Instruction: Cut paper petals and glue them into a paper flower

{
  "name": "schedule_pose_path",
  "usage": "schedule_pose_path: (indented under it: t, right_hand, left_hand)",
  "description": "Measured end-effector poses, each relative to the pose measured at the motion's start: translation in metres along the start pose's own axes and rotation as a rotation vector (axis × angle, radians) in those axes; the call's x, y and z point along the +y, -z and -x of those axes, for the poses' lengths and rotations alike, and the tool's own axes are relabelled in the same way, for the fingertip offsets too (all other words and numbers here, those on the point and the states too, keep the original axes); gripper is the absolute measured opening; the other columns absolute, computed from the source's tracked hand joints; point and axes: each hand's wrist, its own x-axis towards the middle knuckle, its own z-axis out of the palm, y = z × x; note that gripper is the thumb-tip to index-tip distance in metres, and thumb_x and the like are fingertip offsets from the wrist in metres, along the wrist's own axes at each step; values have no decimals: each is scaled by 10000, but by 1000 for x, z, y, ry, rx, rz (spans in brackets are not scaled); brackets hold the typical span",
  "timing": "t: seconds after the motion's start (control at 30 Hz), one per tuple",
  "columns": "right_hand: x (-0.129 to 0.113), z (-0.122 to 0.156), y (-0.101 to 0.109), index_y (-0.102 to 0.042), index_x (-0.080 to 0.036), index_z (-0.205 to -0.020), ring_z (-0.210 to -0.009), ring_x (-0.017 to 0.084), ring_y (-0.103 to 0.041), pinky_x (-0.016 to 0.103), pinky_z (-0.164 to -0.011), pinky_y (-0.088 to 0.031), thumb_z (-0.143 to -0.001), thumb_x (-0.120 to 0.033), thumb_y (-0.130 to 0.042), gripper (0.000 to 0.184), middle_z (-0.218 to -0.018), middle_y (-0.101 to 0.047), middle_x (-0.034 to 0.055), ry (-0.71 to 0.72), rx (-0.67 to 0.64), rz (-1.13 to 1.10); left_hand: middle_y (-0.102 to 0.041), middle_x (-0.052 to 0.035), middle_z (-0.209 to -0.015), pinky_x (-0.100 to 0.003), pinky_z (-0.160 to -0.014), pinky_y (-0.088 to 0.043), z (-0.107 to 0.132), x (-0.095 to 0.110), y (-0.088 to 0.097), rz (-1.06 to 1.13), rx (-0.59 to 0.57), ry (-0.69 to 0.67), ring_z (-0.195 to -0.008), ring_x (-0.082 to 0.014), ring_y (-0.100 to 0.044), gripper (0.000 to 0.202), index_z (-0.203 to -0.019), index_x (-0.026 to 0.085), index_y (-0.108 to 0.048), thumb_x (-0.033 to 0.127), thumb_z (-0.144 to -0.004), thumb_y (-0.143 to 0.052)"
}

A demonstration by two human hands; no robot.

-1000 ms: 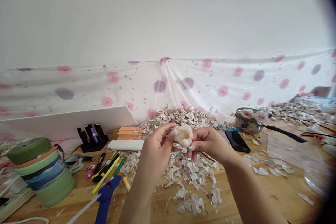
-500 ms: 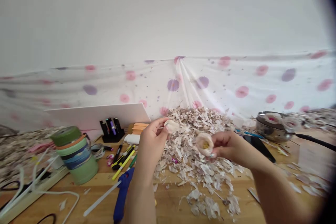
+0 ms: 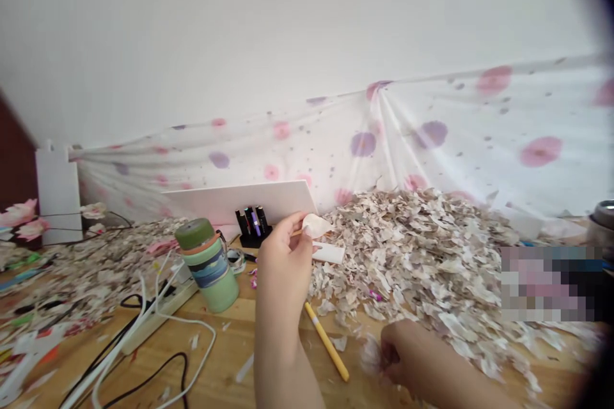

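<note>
pale petal (image 3: 315,225): pinched at left hand (image 3: 284,259) fingertips, above the scrap heap (image 3: 422,249). right hand (image 3: 407,358): low on table (image 3: 230,358), blurred, grip unclear. risk: the light pinch slips and the petal is lost among scraps.

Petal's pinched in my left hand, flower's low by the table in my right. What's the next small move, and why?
Probably raise the right hand so the blurred pale flower meets the petal pinched in the left hand: the petal is held high, the flower sits low near the tabletop, well apart.
</note>
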Motion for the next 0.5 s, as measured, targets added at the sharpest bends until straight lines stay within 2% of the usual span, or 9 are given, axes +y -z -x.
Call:
schedule_pose_path:
  t: [0.17,0.27,0.33,0.43,0.47,0.5]
  right_hand:
    - [19,-17,-34,-739,-180,-727,-738,265,-643,284,-576,-382,-608,-83,-605,204,-818,-739,106,22,110,34]
    - [21,-20,-35,-725,-159,-763,-724,266,-647,299,-595,-401,-637,-100,-591,193,-823,-729,116,-3,127,16]
    - [15,-14,-21,-724,-158,-769,-774,278,-649,314,-645,-424,-622,-89,-609,199,-861,-726,123,-16,108,16]
    - [4,7,17,-723,-205,-830,-834,257,-639,307,-703,-437,-646,-95,-624,237,-906,-718,91,32,101,-47]
    - [3,16,29,-717,-225,-851,-768,226,-634,286,-650,-436,-709,-162,-623,181,-840,-706,72,66,92,-171]
    - [4,25,39,-709,-248,-908,-679,195,-616,260,-578,-427,-728,-278,-666,188,-782,-686,55,130,20,-348]
  left_hand:
    - [-722,-98,-1075,-313,-686,-569,-5,-6,0,-103,-37,-32,-885,-237,-696,295,-1049,194,-695,164,-777,-584]
    - [-728,-93,-1061,-325,-723,-563,-8,-8,2,-113,-39,-14,-896,-241,-693,278,-1032,200,-701,179,-779,-588]
    - [-733,-81,-1048,-322,-737,-559,-9,-9,2,-96,-20,8,-902,-238,-692,265,-1025,207,-701,203,-777,-606]
    - [-740,-77,-1028,-315,-731,-554,-10,-9,3,-97,14,-7,-900,-240,-691,255,-1016,208,-703,226,-774,-624]
    - [-742,-81,-1017,-315,-725,-553,-10,-9,3,-107,12,-18,-897,-244,-692,252,-1010,205,-705,226,-773,-623]
    - [-744,-84,-1005,-316,-720,-552,-10,-9,3,-123,4,-25,-892,-248,-693,249,-1005,204,-708,222,-772,-622]
